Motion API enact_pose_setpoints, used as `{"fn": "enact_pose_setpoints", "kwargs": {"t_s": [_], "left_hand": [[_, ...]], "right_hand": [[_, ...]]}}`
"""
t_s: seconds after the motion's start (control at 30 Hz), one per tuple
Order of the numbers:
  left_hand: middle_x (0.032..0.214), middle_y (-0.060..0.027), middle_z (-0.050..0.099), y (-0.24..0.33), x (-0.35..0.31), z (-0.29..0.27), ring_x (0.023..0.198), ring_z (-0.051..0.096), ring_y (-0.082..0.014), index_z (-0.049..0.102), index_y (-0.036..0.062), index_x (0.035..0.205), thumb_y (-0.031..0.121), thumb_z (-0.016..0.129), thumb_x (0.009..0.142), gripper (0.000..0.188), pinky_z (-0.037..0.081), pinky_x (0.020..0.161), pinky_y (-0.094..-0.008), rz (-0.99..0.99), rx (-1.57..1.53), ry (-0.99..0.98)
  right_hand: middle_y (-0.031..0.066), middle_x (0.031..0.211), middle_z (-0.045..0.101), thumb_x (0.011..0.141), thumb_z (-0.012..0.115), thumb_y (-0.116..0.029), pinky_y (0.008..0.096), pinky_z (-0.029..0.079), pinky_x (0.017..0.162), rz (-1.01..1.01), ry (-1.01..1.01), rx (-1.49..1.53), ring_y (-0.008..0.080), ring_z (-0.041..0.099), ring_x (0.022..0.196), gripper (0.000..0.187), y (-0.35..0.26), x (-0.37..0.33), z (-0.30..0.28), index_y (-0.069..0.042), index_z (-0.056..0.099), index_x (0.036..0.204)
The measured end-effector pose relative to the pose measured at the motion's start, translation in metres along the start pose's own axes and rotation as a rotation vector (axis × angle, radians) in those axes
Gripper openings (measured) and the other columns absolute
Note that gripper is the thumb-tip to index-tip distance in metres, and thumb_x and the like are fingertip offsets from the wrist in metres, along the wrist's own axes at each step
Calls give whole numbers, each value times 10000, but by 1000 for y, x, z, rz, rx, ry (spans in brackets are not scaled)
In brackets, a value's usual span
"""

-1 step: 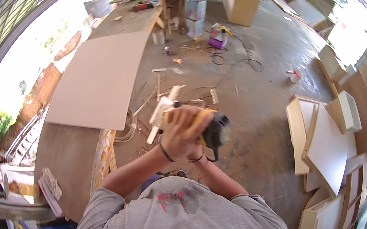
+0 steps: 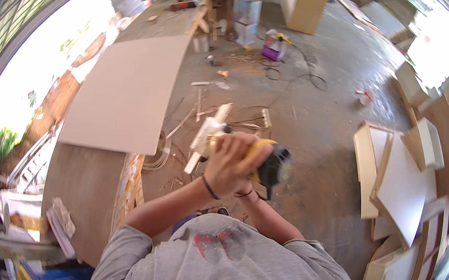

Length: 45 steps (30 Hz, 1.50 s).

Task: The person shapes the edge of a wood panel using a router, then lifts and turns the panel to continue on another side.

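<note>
In front of my body, both hands are up at a yellow-and-black power tool [image 2: 274,166], whose exact kind I cannot make out. My left hand [image 2: 228,162] wraps over its yellow part, fingers closed. Lower and mostly hidden behind the left, my right hand [image 2: 245,187] is against the underside of the tool; its fingers do not show. Pale wood strips [image 2: 208,132] lie on the floor beyond my hands, partly covered by them and the tool.
On my left, a large pale panel [image 2: 126,93] rests on a long workbench [image 2: 84,189]. White boards and cabinet parts [image 2: 403,183] lean at the right. Farther off are a purple box [image 2: 273,52], a dark cord [image 2: 315,82], a small bucket [image 2: 365,98] and a tall wooden cabinet [image 2: 301,8].
The whole view has shifted slightly, so the surroundings appear a little farther right. Both hands stay at the power tool, with the left hand's grip unchanged.
</note>
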<state>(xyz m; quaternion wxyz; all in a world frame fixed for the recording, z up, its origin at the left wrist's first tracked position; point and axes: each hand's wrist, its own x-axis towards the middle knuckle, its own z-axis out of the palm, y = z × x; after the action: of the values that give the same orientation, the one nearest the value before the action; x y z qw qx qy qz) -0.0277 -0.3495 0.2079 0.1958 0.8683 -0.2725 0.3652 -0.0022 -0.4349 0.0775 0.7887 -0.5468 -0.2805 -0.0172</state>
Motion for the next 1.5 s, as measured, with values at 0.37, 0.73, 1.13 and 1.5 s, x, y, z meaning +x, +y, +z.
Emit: {"fn": "enact_pose_setpoints", "kwargs": {"t_s": [0.37, 0.73, 1.13, 1.5], "left_hand": [[1148, -120, 515, 9, 11, -11, 1055, 541, -343, 492, 62, 1215, 182, 848, 479, 827, 409, 931, -446, -57, -546, 27], [1137, -158, 562, 4, 10, -42, 1065, 563, -295, 488, -34, 1235, 406, 766, 735, 722, 417, 932, -381, -177, -737, -34], [994, -111, 646, -15, 1, -22, 948, 618, -164, 586, -27, 1125, 370, 519, 816, 508, 477, 858, -299, -722, -1202, -421], [1013, -148, 667, -14, -2, -4, 947, 655, -229, 614, -37, 1049, 408, 515, 784, 528, 491, 849, -320, -540, -1095, -304]], "right_hand": [[116, 1268, 500, 894, 629, -161, 379, 451, 974, 130, -101, 6, 232, 533, 1148, 503, -6, -9, -37, -61, 403, 1332], [94, 1285, 491, 907, 625, -213, 369, 449, 983, 190, -169, 165, 211, 524, 1162, 499, -4, -5, -32, -84, 396, 1331], [71, 1302, 484, 923, 615, -276, 359, 446, 995, 266, -236, 434, 191, 516, 1178, 496, -1, -25, -21, -104, 391, 1330], [66, 1352, 443, 890, 611, -306, 377, 385, 1044, 157, -228, 139, 198, 452, 1251, 561, -2, -22, -38, -118, 373, 1362]]}}
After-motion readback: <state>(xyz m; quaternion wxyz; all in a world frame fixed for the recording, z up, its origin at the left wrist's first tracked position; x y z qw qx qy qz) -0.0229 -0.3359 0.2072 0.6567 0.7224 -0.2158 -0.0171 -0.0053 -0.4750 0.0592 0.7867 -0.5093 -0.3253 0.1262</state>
